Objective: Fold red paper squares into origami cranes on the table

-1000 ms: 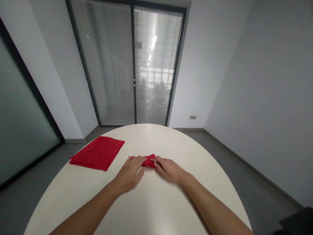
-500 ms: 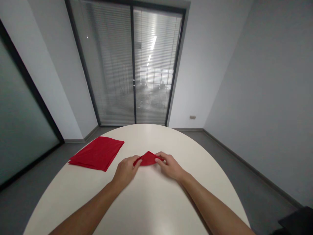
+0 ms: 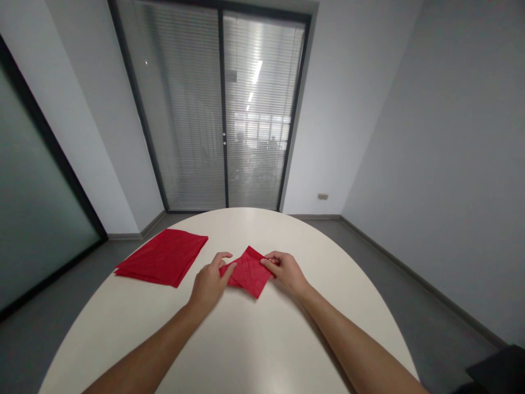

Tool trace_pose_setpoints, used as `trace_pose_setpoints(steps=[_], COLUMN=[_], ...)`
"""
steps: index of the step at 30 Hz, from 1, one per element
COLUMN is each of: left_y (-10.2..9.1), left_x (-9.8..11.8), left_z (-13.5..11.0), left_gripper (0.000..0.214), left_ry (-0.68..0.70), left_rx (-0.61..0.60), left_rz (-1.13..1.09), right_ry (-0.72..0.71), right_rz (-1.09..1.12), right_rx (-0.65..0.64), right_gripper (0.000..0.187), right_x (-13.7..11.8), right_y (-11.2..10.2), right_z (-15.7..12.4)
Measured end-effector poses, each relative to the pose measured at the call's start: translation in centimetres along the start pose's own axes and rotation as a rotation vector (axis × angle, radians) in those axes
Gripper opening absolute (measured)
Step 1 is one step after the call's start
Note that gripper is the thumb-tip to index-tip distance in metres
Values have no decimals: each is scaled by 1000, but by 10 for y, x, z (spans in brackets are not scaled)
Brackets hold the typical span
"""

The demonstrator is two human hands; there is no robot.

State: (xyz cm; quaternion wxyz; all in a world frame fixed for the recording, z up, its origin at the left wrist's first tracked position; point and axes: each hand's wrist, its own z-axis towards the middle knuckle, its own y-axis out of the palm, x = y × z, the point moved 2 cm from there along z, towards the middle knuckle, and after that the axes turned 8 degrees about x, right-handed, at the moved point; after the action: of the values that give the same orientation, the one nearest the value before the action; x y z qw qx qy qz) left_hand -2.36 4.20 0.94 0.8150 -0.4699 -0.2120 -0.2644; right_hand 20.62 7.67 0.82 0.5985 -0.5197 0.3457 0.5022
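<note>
A small folded piece of red cloth is between my two hands, just above or on the white table. Its lower corner points toward me and another corner stands up at the back; creases run across its face. My left hand has the left end between its thumb and lower fingers, the index finger lifted off. My right hand pinches the right edge, thumb on top and fingers behind. Left of my hands lies a larger stack of flat red cloths, touched by neither hand.
The round white table has a curved far edge. Beyond it are a glass partition with blinds and grey walls. A dark object is at the lower right, beside the table.
The red cloth has gone from a low, narrow triangle to a wider shape with a flap toward me. My left index finger has lifted; the stack has stayed put.
</note>
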Motion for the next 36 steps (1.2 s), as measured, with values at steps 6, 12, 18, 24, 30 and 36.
trace_pose_setpoints(steps=[6, 12, 18, 24, 30, 36], left_y=[-3, 2, 15, 18, 22, 27], left_x=[-7, 6, 10, 6, 4, -4], left_z=[1, -6, -17, -18, -19, -19], left_gripper=[25, 34, 43, 42, 48, 50], left_ry=[-24, 321, 427, 485, 489, 359], left_rx=[-34, -11, -308, -367, -368, -333], left_rz=[180, 53, 17, 14, 57, 242], right_ry=[-48, -46, -90, -430, -298, -198], right_rz=[-244, -407, -659, -678, -782, -830], right_rx=[19, 34, 53, -124, -405, -418], right_gripper=[35, 34, 29, 41, 63, 78], right_x=[7, 9, -8, -23, -14, -6], right_y=[-1, -1, -1, 10, 20, 13], right_z=[0, 0, -6, -20, -30, -26])
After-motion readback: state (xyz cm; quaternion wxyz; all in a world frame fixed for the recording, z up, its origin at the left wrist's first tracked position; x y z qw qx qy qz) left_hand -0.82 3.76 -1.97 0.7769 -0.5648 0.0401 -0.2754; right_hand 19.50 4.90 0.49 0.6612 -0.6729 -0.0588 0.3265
